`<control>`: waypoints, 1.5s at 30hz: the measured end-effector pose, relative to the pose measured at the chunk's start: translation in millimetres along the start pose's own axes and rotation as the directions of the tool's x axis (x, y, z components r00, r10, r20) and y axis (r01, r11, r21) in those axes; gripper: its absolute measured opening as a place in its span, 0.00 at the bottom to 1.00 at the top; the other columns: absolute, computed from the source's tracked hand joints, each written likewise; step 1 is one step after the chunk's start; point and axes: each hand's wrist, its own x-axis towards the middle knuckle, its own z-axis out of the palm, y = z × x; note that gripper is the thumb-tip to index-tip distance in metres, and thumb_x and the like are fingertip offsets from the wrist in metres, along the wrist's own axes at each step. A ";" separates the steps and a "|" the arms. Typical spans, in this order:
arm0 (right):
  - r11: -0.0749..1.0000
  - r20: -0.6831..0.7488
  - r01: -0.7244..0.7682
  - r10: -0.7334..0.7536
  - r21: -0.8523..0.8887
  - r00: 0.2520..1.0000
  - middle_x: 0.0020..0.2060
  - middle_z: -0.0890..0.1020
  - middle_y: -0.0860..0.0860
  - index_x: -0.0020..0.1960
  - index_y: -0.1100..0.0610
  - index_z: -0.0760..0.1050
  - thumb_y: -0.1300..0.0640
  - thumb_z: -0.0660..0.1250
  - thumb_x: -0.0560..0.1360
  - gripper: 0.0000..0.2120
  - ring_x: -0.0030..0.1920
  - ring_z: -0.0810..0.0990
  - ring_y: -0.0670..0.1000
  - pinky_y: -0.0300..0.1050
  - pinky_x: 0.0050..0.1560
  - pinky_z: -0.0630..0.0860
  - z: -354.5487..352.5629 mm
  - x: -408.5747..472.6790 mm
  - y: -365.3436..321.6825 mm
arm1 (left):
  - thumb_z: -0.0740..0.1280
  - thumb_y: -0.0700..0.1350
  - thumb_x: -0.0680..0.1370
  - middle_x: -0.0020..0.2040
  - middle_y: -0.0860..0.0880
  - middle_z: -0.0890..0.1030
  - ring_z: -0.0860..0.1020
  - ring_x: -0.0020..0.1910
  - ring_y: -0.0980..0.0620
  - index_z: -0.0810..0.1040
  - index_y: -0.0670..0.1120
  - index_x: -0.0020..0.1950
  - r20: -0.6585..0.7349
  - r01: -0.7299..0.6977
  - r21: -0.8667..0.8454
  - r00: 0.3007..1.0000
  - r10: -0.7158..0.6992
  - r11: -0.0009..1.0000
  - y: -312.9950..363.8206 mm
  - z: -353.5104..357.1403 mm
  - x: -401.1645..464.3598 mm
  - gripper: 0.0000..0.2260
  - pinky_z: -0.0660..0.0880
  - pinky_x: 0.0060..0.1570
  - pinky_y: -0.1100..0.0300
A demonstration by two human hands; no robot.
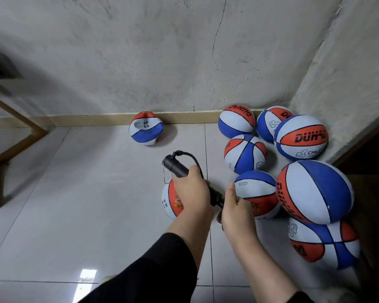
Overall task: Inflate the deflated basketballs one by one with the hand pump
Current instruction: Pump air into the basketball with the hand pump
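My left hand (192, 191) grips the barrel of a black hand pump (175, 166), whose hose loops over its top end. My right hand (236, 212) grips the pump's lower end, most of which is hidden behind my fingers. Under my left hand lies a red, white and blue basketball (170, 203), mostly hidden. A sagging, deflated basketball (146, 129) of the same colours sits alone against the baseboard. Another ball (257, 193) lies just right of my right hand.
Several round red, white and blue basketballs (315, 191) are piled in the right corner against the rough wall (346, 95). A wooden frame (13, 145) stands at the left. The pale tiled floor (74, 204) stretches out left of my hands.
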 end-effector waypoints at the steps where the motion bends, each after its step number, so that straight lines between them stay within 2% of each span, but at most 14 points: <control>1: 1.000 0.001 -0.001 0.001 0.011 1.000 0.28 0.76 0.52 0.34 0.55 0.72 0.41 0.52 0.85 0.27 0.32 0.75 0.53 0.45 0.33 0.68 -1.2 -0.9 0.0 | 0.64 0.44 0.77 0.34 0.44 0.77 0.75 0.27 0.50 0.73 0.46 0.52 0.002 -0.002 0.001 1.000 0.002 1.000 3.0 -1.0 4.0 0.05 0.75 0.31 0.58; 3: 1.000 -0.002 -0.004 0.004 0.006 1.000 0.26 0.76 0.53 0.34 0.57 0.73 0.41 0.52 0.85 0.28 0.31 0.74 0.55 0.46 0.34 0.69 -5.6 -1.4 4.0 | 0.64 0.44 0.78 0.34 0.44 0.76 0.74 0.25 0.51 0.74 0.46 0.53 -0.006 -0.006 -0.024 1.000 0.006 1.000 11.6 -3.2 14.9 0.06 0.80 0.31 0.54; 5: 1.000 -0.018 -0.021 0.021 -0.014 1.000 0.26 0.76 0.56 0.34 0.59 0.74 0.40 0.52 0.84 0.30 0.32 0.75 0.58 0.48 0.37 0.71 -10.1 -0.2 12.5 | 0.64 0.44 0.78 0.38 0.41 0.77 0.75 0.29 0.47 0.73 0.46 0.56 -0.025 0.010 -0.077 1.000 -0.012 0.997 18.4 -7.0 28.0 0.07 0.83 0.38 0.43; 7: 0.999 -0.032 -0.042 0.041 -0.015 0.999 0.27 0.78 0.57 0.36 0.58 0.75 0.40 0.52 0.84 0.29 0.33 0.76 0.59 0.49 0.39 0.73 -12.4 0.0 18.4 | 0.63 0.44 0.79 0.41 0.40 0.77 0.75 0.31 0.45 0.72 0.46 0.55 -0.046 0.013 -0.075 0.999 -0.017 0.997 22.7 -10.2 35.2 0.06 0.81 0.33 0.48; 10: 0.999 -0.026 -0.020 0.019 -0.041 0.999 0.30 0.80 0.60 0.39 0.61 0.77 0.40 0.52 0.85 0.30 0.35 0.77 0.61 0.53 0.42 0.77 -12.7 1.3 15.3 | 0.63 0.45 0.79 0.35 0.45 0.77 0.76 0.25 0.50 0.71 0.47 0.51 -0.085 0.023 -0.067 0.996 -0.029 0.997 17.5 -10.3 28.8 0.03 0.73 0.21 0.62; 13: 0.995 -0.013 0.019 -0.020 -0.095 1.000 0.31 0.81 0.60 0.39 0.65 0.77 0.41 0.51 0.85 0.33 0.38 0.79 0.63 0.54 0.43 0.77 -9.4 6.1 7.9 | 0.64 0.45 0.77 0.34 0.45 0.78 0.74 0.22 0.52 0.73 0.45 0.47 -0.137 0.050 -0.091 0.989 -0.062 0.995 0.8 -8.8 14.5 0.03 0.66 0.17 0.67; 18: 0.996 0.004 0.024 -0.023 -0.085 1.000 0.32 0.80 0.55 0.36 0.60 0.75 0.40 0.51 0.85 0.31 0.37 0.79 0.58 0.46 0.35 0.70 2.5 6.8 5.1 | 0.65 0.44 0.76 0.33 0.45 0.78 0.75 0.29 0.47 0.72 0.48 0.45 -0.118 0.011 -0.071 0.993 -0.019 0.997 -7.2 -2.0 -3.2 0.02 0.74 0.27 0.62; 21: 0.999 0.028 -0.019 0.020 -0.032 0.999 0.29 0.78 0.52 0.36 0.58 0.74 0.39 0.52 0.85 0.29 0.32 0.76 0.54 0.42 0.33 0.69 5.5 7.1 1.1 | 0.64 0.45 0.77 0.36 0.43 0.79 0.76 0.31 0.45 0.73 0.47 0.51 -0.047 0.001 -0.029 0.999 -0.002 1.000 4.2 -0.1 -1.5 0.05 0.75 0.33 0.55; 26: 0.994 0.010 -0.096 0.096 0.058 0.995 0.20 0.71 0.50 0.36 0.59 0.73 0.37 0.53 0.83 0.31 0.26 0.69 0.55 0.47 0.32 0.66 1.0 9.7 8.5 | 0.63 0.44 0.77 0.38 0.41 0.76 0.74 0.32 0.44 0.71 0.48 0.49 -0.007 -0.033 -0.026 0.999 0.033 0.999 20.3 -2.5 21.0 0.02 0.74 0.36 0.54; 32: 0.988 -0.008 -0.152 0.153 0.035 0.988 0.19 0.72 0.51 0.42 0.61 0.77 0.39 0.52 0.84 0.29 0.23 0.68 0.53 0.42 0.30 0.64 -6.5 11.6 27.2 | 0.62 0.42 0.79 0.33 0.48 0.74 0.73 0.18 0.56 0.71 0.46 0.54 -0.039 -0.009 -0.055 0.999 0.007 0.998 14.3 -11.5 24.8 0.05 0.68 0.18 0.67; 34: 0.991 -0.012 -0.134 0.134 0.030 0.991 0.18 0.72 0.51 0.38 0.60 0.76 0.40 0.52 0.84 0.29 0.23 0.70 0.55 0.43 0.30 0.65 -5.1 11.4 23.2 | 0.63 0.44 0.77 0.32 0.48 0.75 0.74 0.19 0.55 0.72 0.45 0.55 -0.051 -0.018 -0.041 0.999 0.016 0.999 10.6 -7.8 18.7 0.08 0.71 0.21 0.65; 37: 0.996 -0.002 -0.082 0.082 0.028 0.997 0.23 0.76 0.55 0.34 0.62 0.73 0.40 0.52 0.85 0.31 0.28 0.75 0.57 0.47 0.34 0.70 -0.7 9.7 13.6 | 0.64 0.46 0.74 0.34 0.44 0.78 0.77 0.28 0.47 0.73 0.47 0.53 -0.036 0.013 -0.005 0.999 -0.014 1.000 6.8 1.2 6.2 0.09 0.82 0.33 0.52; 41: 0.997 0.000 -0.071 0.071 0.042 0.997 0.26 0.77 0.55 0.31 0.59 0.71 0.39 0.50 0.84 0.32 0.30 0.74 0.56 0.48 0.35 0.69 4.3 10.3 2.3 | 0.64 0.44 0.77 0.34 0.43 0.77 0.75 0.29 0.48 0.74 0.45 0.52 -0.048 -0.040 0.002 0.998 0.040 0.999 7.0 6.9 -6.6 0.06 0.74 0.32 0.57; 45: 1.000 0.005 -0.024 0.024 0.015 1.000 0.26 0.75 0.55 0.34 0.59 0.72 0.38 0.50 0.84 0.32 0.31 0.73 0.57 0.49 0.36 0.69 3.7 10.2 1.0 | 0.64 0.47 0.75 0.37 0.37 0.79 0.80 0.32 0.41 0.73 0.51 0.49 -0.025 -0.010 -0.016 1.000 0.009 1.000 19.2 3.2 8.0 0.04 0.81 0.37 0.47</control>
